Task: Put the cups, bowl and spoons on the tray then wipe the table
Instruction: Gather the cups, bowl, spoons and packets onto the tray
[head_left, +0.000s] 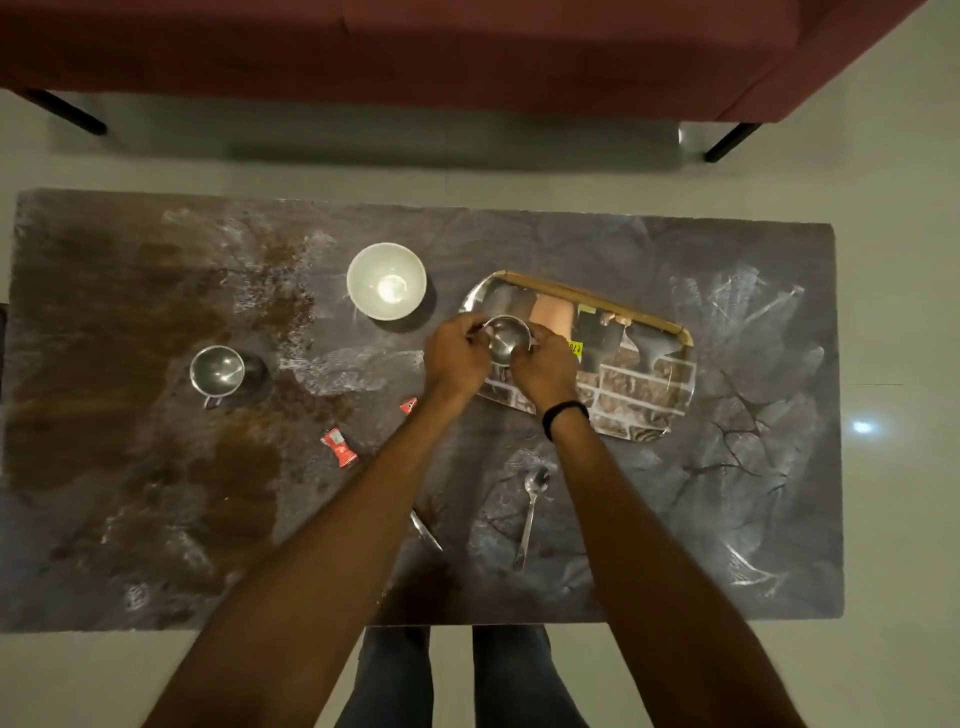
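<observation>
My left hand (456, 358) and my right hand (545, 366) both grip a small steel cup (505, 338) over the left end of the printed tray (644, 384). Whether the cup rests on the tray I cannot tell. A second steel cup (217, 370) with a handle stands at the table's left. To the left of the tray stands an empty white bowl (386, 280). A steel spoon (531, 512) lies near the front edge between my arms. Part of another spoon (426, 531) shows beside my left forearm, mostly hidden.
Two red sachets (338, 446) (409, 405) lie on the dark marbled table (727, 519) near my left arm. Brown stains (130, 389) cover the table's left half. A maroon sofa (467, 47) stands beyond the far edge.
</observation>
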